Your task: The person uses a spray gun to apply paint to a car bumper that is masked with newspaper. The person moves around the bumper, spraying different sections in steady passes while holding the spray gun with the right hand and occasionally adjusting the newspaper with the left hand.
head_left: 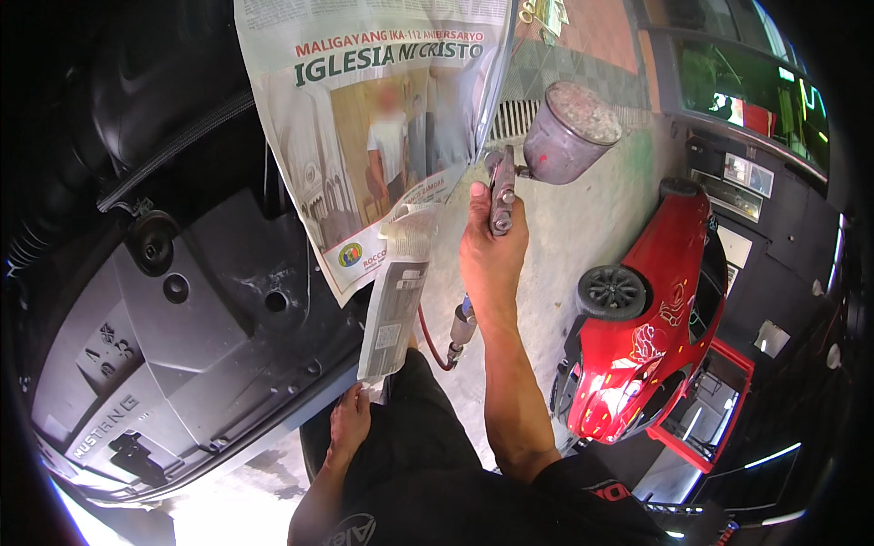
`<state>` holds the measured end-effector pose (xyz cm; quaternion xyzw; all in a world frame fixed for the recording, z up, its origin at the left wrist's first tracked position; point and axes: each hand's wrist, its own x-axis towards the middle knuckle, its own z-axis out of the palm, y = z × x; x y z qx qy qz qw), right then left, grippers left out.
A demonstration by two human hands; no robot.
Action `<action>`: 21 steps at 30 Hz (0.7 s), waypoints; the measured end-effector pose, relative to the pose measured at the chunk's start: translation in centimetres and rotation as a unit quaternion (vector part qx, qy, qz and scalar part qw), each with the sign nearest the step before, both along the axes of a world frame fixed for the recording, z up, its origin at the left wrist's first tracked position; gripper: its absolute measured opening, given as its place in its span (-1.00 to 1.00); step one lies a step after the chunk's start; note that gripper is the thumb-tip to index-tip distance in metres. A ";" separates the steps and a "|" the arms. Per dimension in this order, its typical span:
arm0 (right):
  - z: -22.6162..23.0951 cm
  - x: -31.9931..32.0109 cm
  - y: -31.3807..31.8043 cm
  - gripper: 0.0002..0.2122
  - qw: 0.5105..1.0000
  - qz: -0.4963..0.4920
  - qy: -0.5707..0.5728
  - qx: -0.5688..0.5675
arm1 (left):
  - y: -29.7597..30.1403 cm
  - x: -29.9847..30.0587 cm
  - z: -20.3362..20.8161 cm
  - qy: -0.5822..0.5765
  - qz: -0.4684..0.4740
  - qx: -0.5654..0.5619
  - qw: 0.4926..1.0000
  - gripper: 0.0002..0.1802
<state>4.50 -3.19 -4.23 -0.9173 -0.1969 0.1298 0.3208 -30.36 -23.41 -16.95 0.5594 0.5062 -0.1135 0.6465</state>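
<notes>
Paint-crusted grey metal spray gun [502, 196] with round speckled-top cup [566, 141] is in the right hand [492, 259], just off the newspaper's right edge. Forearm up, fingers wrapped round the handle; trigger pull can't be told. Left hand [349, 423] low, fingers closed on the lower end of a folded printed-paper strip [393, 305] bearing a square code. Large creased newspaper sheet [273, 100]: red headline, bigger green one, colour photo, round emblem near lower-left corner. Matte black plastic engine cover [214, 314]: raised lettering, lower-left corner. Glossy red car [651, 314]: pale decals.
</notes>
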 end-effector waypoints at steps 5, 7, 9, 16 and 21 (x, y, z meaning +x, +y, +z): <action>-1.3 -1.1 -2.7 -0.65 0.998 -0.034 0.025 -0.043 | -0.2 -0.7 -0.2 0.002 -0.012 -0.007 1.000 -0.60; -1.6 -1.4 -3.6 -0.63 0.999 -0.035 0.021 -0.025 | -0.5 -0.9 -0.6 -0.001 -0.011 0.006 1.000 -0.59; -1.6 -1.3 -4.3 -0.62 0.999 -0.028 0.024 -0.002 | -0.5 -0.6 -0.5 -0.004 -0.012 0.030 0.999 -0.59; -0.5 0.4 -6.0 -0.65 0.995 -0.029 0.062 0.073 | -1.3 -0.1 -0.3 0.014 -0.034 0.022 0.999 -0.59; -1.2 2.1 -8.9 -0.66 0.989 -0.016 0.037 0.142 | -1.3 2.0 2.6 0.013 -0.059 0.058 0.996 -0.60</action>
